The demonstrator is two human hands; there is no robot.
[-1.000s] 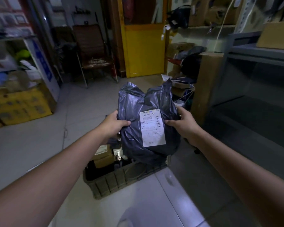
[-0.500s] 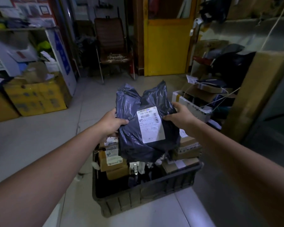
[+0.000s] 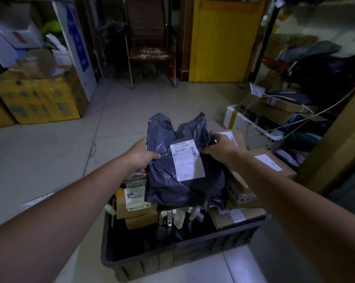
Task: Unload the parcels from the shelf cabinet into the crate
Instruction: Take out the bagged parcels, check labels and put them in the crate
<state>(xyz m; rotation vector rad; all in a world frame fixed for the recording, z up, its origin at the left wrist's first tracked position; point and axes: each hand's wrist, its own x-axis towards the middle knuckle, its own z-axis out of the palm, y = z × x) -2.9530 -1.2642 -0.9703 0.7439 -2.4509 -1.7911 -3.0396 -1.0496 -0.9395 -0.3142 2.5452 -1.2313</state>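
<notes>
Holding a soft grey parcel bag over the packed crate, one hand on each side.

Dark crate sat on the tiled floor, already well filled: cardboard boxes stacked along its left and right sides, loose small items in the middle gap. The parcel bag hung over that gap, its lower end touching or just above the contents; could not tell which. Two hands probably because the bag was limp and bulky and would sag from a single grip. Left hand gripped the left edge, thumb pressed across the front, other fingers hidden behind. Right hand gripped the upper right edge, thumb laid beside the white label, fingers curled over the edge. Label faced up, perhaps to keep it readable. Judged the step in hand: setting the bag into the gap.
</notes>
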